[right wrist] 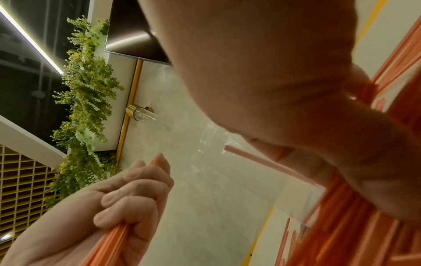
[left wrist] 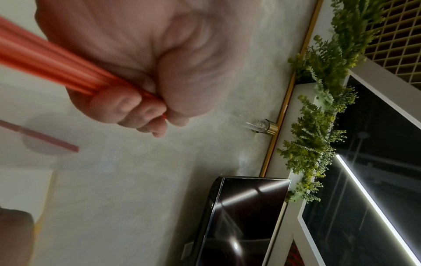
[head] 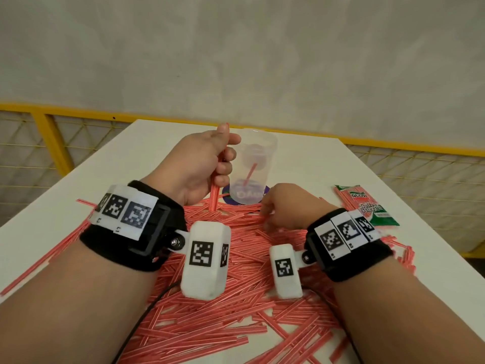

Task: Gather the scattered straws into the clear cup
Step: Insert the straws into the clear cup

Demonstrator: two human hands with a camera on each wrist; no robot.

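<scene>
Red-and-white straws (head: 236, 290) lie in a wide heap across the white table (head: 315, 164). My left hand (head: 210, 161) is raised beside the clear cup (head: 259, 153) and grips an upright bundle of straws (head: 214, 193) in its fist. The left wrist view shows its fingers (left wrist: 127, 104) curled round that bundle (left wrist: 45, 59). One straw (head: 250, 174) leans inside the cup. My right hand (head: 286, 206) is down on the heap just right of the cup's base, fingers (head: 265, 214) curled into the straws. Whether they pinch one is hidden.
The cup stands on a purple round disc (head: 227, 193). A green and red straw packet (head: 367, 206) lies at the right of the table. A yellow mesh railing (head: 393, 144) runs behind the table's far edge. A black cable (head: 147, 306) crosses the heap near me.
</scene>
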